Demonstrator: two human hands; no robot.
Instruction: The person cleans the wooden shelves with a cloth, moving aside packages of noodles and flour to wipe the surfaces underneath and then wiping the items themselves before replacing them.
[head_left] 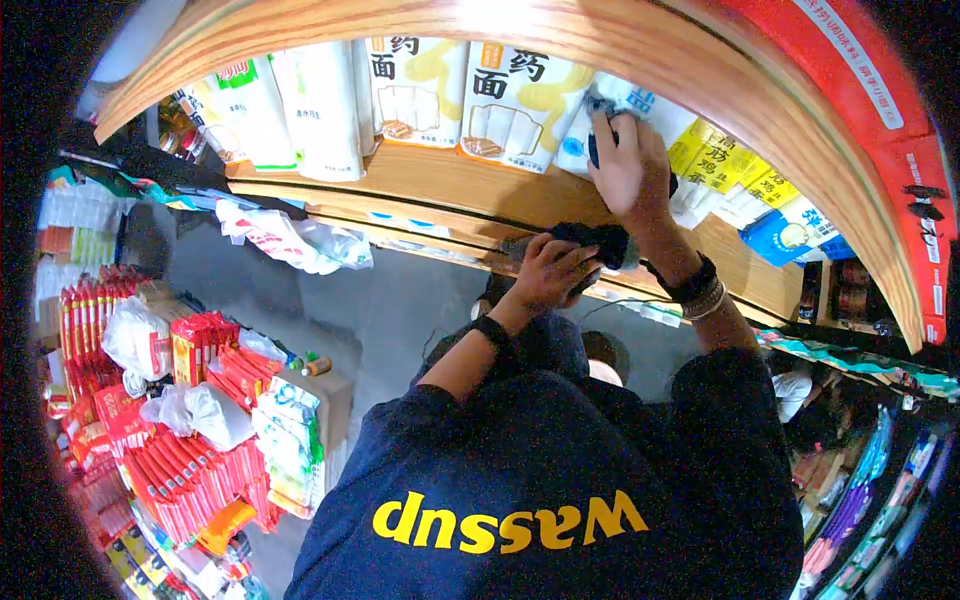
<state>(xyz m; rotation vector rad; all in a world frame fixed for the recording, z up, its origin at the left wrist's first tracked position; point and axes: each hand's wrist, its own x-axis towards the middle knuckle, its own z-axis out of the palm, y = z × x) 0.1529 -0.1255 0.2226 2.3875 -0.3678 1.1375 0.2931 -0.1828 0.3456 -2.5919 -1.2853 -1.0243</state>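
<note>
My left hand is closed on a dark, bunched, soft-looking object, just in front of the wooden shelf's edge. Higher and to the right, my right hand reaches over the wooden shelf, its fingers bent round a small dark thing that I cannot make out. That hand is against a white and blue package. Left of it stand white and yellow noodle packs; right of it are yellow packs. Dark bands circle both wrists.
An upper wooden shelf edge curves across the top. A blue pack lies at the right of the shelf. Below left are stacked red packages and plastic bags. A plastic-wrapped bundle hangs by the shelf's front.
</note>
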